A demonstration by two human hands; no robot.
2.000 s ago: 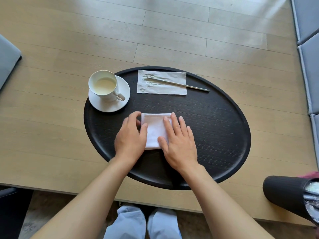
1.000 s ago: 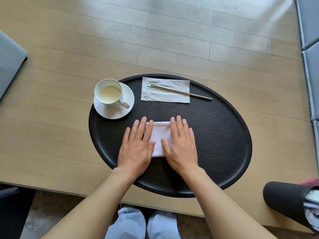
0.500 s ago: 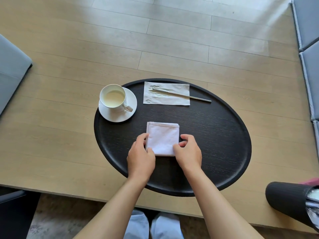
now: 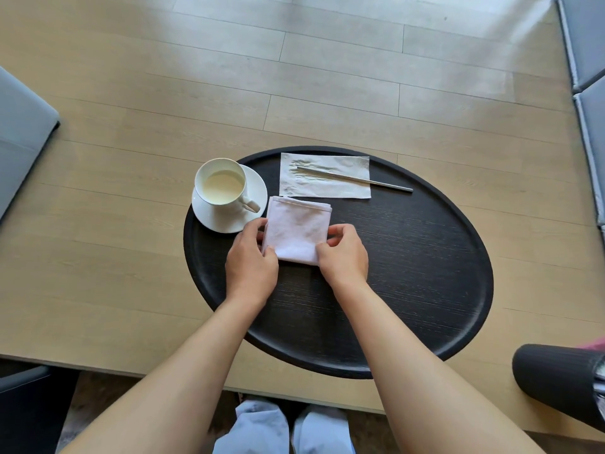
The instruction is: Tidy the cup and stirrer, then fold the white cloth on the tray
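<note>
A white cloth [image 4: 296, 227], folded into a small square, lies on the black oval tray [image 4: 425, 273]. My left hand [image 4: 250, 260] pinches its near left corner and my right hand [image 4: 343, 253] pinches its near right corner. The cloth's far left corner lies close to the handle of a white cup [image 4: 222, 186] of pale liquid, which stands on a white saucer [image 4: 209, 217] at the tray's left edge. A thin metal stirrer [image 4: 357, 180] rests on a paper napkin [image 4: 324, 175] at the tray's far side.
The tray sits on a light wooden table [image 4: 114, 224]. A dark ribbed cylinder [image 4: 556, 385] lies at the table's near right corner. Grey cushions [image 4: 19, 139] flank the table left and right. My knees show below the near edge.
My hands went from pressing flat on the folded cloth to pinching its near corners. The cloth now lies farther up the tray, close to the cup and napkin.
</note>
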